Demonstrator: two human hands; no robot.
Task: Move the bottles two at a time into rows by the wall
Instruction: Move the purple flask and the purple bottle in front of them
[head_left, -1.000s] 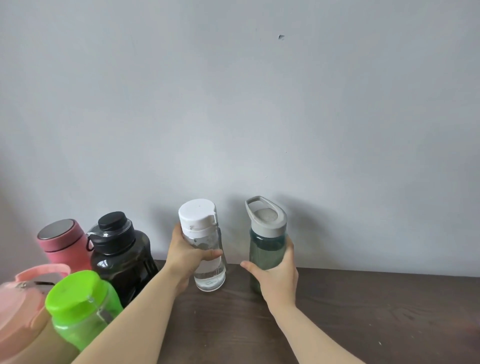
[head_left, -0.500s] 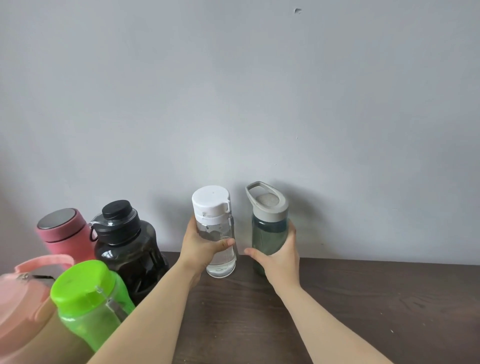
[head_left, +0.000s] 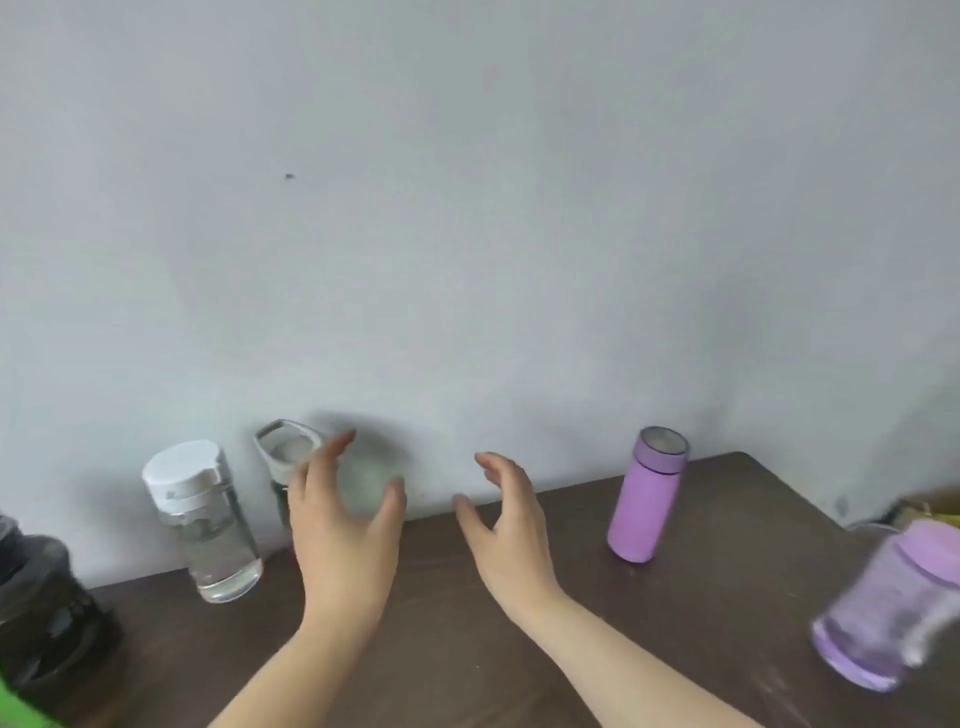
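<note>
A clear bottle with a white lid (head_left: 205, 519) stands by the wall on the dark wooden table (head_left: 649, 623). Just right of it stands a dark green bottle with a grey loop lid (head_left: 284, 457), mostly hidden behind my left hand (head_left: 343, 525). That hand is open, fingers spread, holding nothing. My right hand (head_left: 506, 530) hovers open over the table, apart from any bottle. A purple flask (head_left: 647, 504) stands by the wall to the right. A clear purple jug (head_left: 898, 608) is blurred at the right edge.
A big black jug (head_left: 41, 618) stands at the left edge, with a sliver of a green lid (head_left: 15, 709) in the bottom left corner. The grey wall (head_left: 467, 234) runs along the table's far edge. Bare tabletop lies between the green bottle and the purple flask.
Both hands have let go of the clear bottle and the green bottle, which now stand by the wall. The hands have pulled back and shifted right. The view has swung right, revealing the purple bottles.
</note>
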